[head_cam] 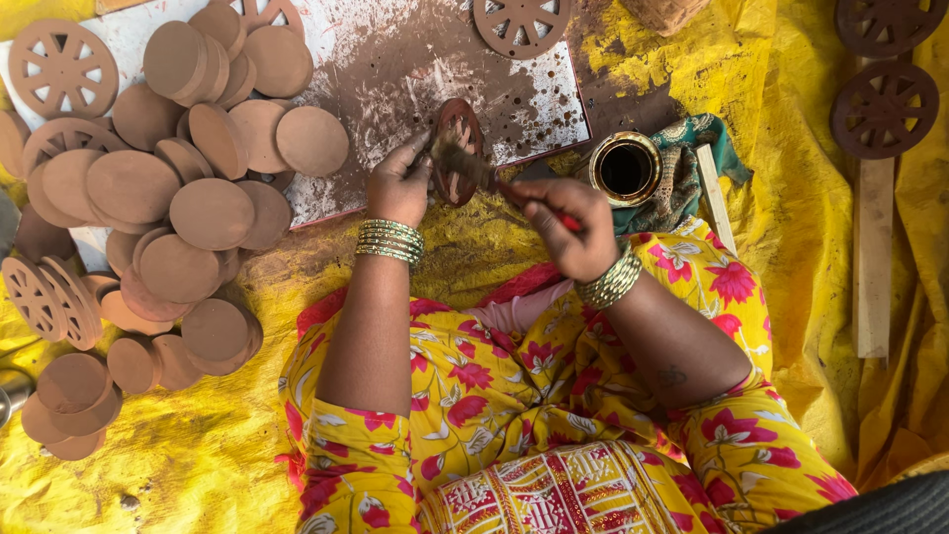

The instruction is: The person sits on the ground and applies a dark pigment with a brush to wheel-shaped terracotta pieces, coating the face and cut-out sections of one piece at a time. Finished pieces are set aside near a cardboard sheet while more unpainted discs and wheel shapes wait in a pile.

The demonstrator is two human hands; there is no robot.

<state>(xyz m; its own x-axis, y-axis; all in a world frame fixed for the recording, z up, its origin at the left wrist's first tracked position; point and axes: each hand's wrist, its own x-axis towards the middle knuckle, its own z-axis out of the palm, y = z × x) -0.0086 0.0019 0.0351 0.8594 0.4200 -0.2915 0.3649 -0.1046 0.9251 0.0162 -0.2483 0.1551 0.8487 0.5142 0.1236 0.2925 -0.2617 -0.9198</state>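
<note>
Hands meet above the lap: the right hand (568, 225) has its fingers closed around a red-handled brush (474, 170), while the left hand (400, 183) grips a clay wheel (458, 150) upright on its edge. Bristles touch the wheel. Beyond sits a brass paint pot (626, 168), a smeared board (415, 69) and, to the side, stacked clay discs (188, 188).

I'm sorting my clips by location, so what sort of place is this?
Probably a floor-level pottery workshop. A heap of plain clay discs lies on a yellow tarp, and the right hand brushes dark paint from a small pot onto a clay wheel held by the left hand.
</note>
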